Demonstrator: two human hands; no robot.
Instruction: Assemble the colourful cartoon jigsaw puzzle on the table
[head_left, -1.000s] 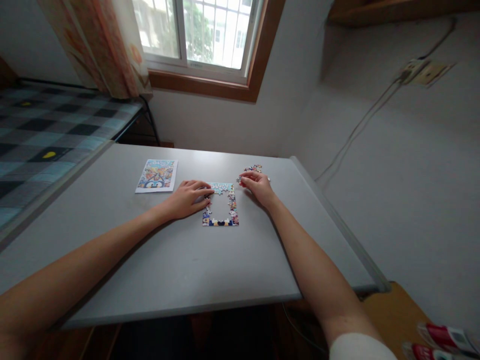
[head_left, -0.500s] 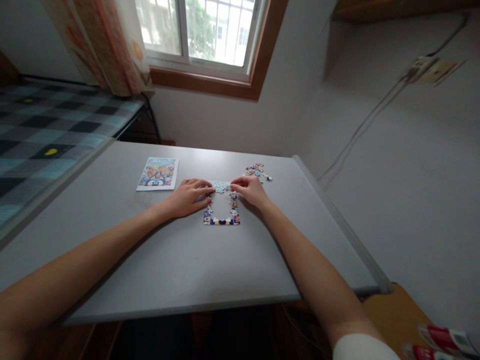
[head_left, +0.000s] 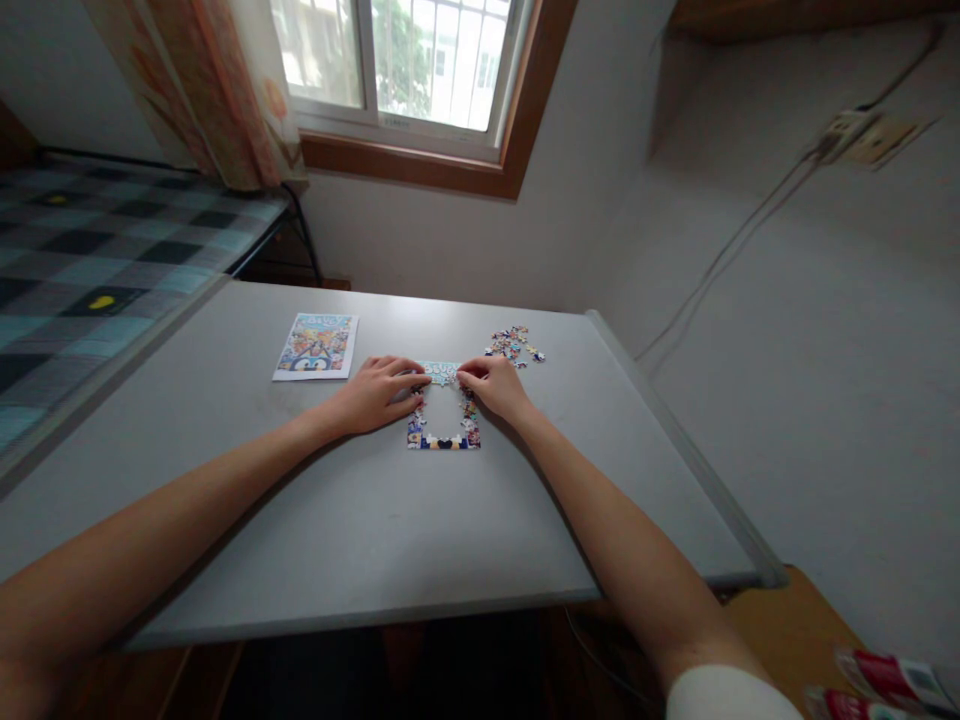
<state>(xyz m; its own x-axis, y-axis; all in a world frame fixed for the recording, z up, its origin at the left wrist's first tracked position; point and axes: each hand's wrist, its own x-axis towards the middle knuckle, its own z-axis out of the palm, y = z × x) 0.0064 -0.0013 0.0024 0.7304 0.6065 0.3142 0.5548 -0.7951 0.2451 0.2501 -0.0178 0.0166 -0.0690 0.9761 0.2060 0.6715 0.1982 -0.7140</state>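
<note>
A partly assembled jigsaw puzzle (head_left: 444,443) lies on the table as a rectangular border around a bare middle. My left hand (head_left: 384,393) rests flat with fingers apart, its fingertips on the puzzle's upper left side. At the upper right inner edge, my right hand (head_left: 496,386) has thumb and index finger pinched on a small puzzle piece, mostly hidden by the fingertips. Just beyond that hand is a loose heap of puzzle pieces (head_left: 513,344). Left of the puzzle lies a printed picture sheet (head_left: 316,347) with a blue penguin-like figure.
The grey-white table (head_left: 390,540) reaches toward the wall below a window (head_left: 435,65). A bed with checked bedding (head_left: 112,250) stands to the left. Cables hang from a wall socket (head_left: 851,135) on the right. Red-labelled bottles (head_left: 892,680) are at the lower right.
My right hand has shifted slightly left and toward the puzzle's inner edge, uncovering more of the loose heap. My left hand stays in place.
</note>
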